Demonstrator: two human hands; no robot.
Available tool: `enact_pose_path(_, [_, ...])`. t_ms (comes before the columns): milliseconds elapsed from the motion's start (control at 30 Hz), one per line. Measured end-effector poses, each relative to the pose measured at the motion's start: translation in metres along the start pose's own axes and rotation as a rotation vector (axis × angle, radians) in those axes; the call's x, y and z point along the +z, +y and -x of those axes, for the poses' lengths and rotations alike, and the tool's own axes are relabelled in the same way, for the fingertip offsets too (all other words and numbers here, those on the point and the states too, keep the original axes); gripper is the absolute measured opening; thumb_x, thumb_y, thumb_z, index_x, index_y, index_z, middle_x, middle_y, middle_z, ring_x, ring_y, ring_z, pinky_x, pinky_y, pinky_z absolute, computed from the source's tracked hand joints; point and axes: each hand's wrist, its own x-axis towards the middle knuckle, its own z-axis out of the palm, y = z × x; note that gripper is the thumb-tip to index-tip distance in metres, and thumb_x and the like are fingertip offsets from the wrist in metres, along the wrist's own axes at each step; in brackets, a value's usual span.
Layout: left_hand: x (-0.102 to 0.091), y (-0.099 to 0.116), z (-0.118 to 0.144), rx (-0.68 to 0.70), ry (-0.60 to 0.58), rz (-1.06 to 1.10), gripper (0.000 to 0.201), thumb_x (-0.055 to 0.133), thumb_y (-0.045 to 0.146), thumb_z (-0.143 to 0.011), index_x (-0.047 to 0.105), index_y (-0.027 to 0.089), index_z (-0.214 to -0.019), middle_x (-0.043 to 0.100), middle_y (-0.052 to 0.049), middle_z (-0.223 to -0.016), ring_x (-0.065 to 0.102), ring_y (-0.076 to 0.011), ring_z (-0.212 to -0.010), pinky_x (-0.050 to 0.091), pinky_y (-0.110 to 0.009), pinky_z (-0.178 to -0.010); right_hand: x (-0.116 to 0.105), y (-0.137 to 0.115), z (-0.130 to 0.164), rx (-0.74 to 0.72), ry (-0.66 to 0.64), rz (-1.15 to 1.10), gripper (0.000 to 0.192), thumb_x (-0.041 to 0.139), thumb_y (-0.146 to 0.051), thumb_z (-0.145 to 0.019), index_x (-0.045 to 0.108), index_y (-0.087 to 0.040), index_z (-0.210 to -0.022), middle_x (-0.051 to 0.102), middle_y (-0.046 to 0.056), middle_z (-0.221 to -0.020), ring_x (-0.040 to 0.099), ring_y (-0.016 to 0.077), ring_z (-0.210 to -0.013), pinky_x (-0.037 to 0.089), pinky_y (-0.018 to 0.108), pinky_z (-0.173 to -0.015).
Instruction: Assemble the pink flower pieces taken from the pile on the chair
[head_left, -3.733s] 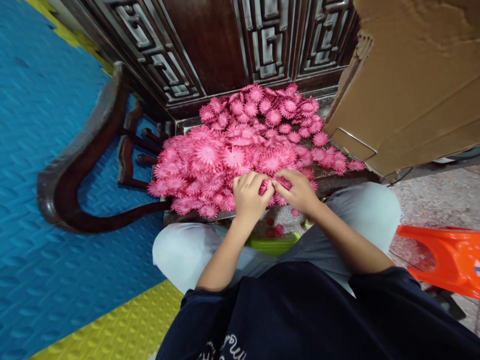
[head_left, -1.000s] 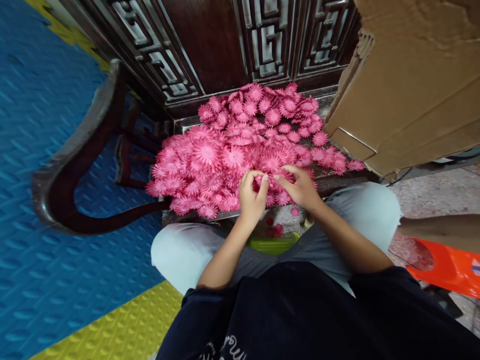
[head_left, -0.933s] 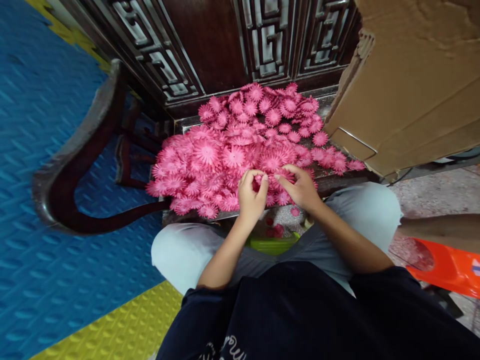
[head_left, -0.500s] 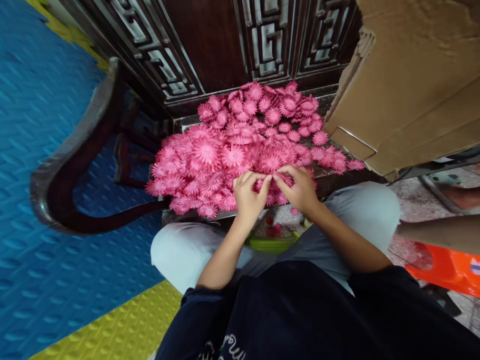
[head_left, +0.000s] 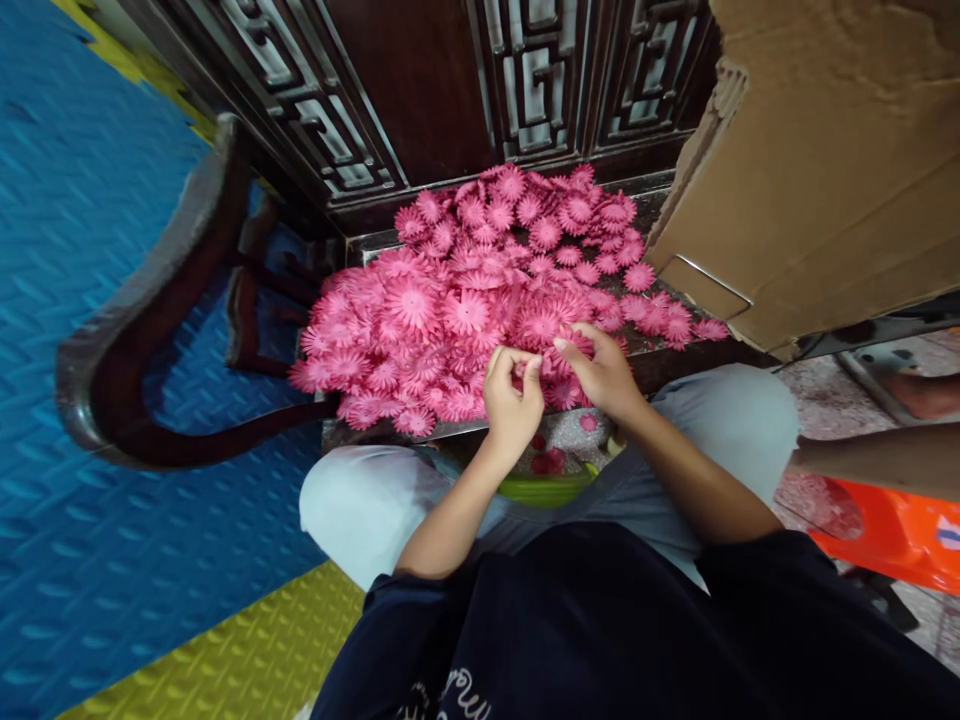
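A heap of pink flower-shaped pieces, with many narrow petals, covers the dark wooden seat in front of me. Over the heap's near edge, my left hand has thumb and forefinger pressed together. Whatever lies in that pinch is hidden or too small to name against the pink. To its right, my right hand is at the pieces with thumb and forefinger apart. Nothing shows clearly between those fingers.
A curved wooden armrest stands at left, above blue matting. A carved backrest rises behind the heap. At right leans a cardboard box. A green container sits below, between my knees. Another person's leg and an orange plastic item are far right.
My hands were together at the fingertips and have moved apart. The left has come slightly right and nearer to me; the right has shifted a little right, its fingers parting.
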Motion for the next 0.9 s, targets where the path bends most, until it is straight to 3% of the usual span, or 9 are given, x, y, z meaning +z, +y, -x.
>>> enact_pose_path(100, [-0.004,0.000,-0.004,-0.044,-0.006,0.003,0.016,0.049,0.026,-0.087,0.050,0.020,-0.073,0.050,0.000,-0.070,0.048,-0.0121,-0.067,0.039,-0.026,-0.065,-0.002,-0.001,0.000,0.051,-0.103,-0.069,0.024,0.055,-0.042,-0.078,0.055,-0.018,-0.077,0.059,0.001,-0.076,0.054,0.0160,-0.075,0.042,0.027,-0.071])
enact_pose_path(233, [-0.008,-0.001,-0.007,-0.004,0.009,-0.043,0.016,0.048,0.027,-0.087,0.050,0.020,-0.074,0.050,0.000,-0.072,0.049,-0.0128,-0.070,0.039,-0.026,-0.067,-0.006,-0.002,-0.001,0.041,-0.206,0.010,0.023,0.057,-0.039,-0.077,0.057,-0.017,-0.076,0.059,0.001,-0.072,0.053,0.0160,-0.072,0.042,0.028,-0.069])
enact_pose_path(333, [-0.010,-0.003,-0.010,0.038,-0.007,-0.072,0.016,0.048,0.027,-0.087,0.050,0.020,-0.074,0.052,-0.001,-0.074,0.049,-0.0137,-0.073,0.039,-0.027,-0.068,-0.006,-0.003,0.000,0.025,-0.199,0.096,0.020,0.059,-0.035,-0.075,0.060,-0.016,-0.079,0.062,0.003,-0.075,0.054,0.0171,-0.072,0.042,0.028,-0.068])
enact_pose_path(567, [-0.016,-0.001,-0.013,0.078,-0.169,-0.199,0.018,0.058,0.037,-0.081,0.056,0.020,-0.074,0.056,-0.001,-0.077,0.053,-0.0175,-0.081,0.037,-0.031,-0.076,-0.004,-0.005,0.004,-0.069,-0.162,0.222,0.017,0.051,-0.032,-0.081,0.058,-0.017,-0.082,0.062,0.003,-0.073,0.055,0.0170,-0.068,0.040,0.027,-0.065])
enact_pose_path(900, [-0.013,-0.005,-0.011,0.220,-0.084,-0.402,0.015,0.054,0.029,-0.083,0.056,0.020,-0.071,0.057,-0.003,-0.074,0.052,-0.0195,-0.077,0.032,-0.033,-0.070,-0.004,-0.003,0.004,-0.202,-0.163,0.474,0.018,0.051,-0.034,-0.083,0.060,-0.019,-0.085,0.068,0.007,-0.078,0.059,0.0211,-0.073,0.038,0.031,-0.071])
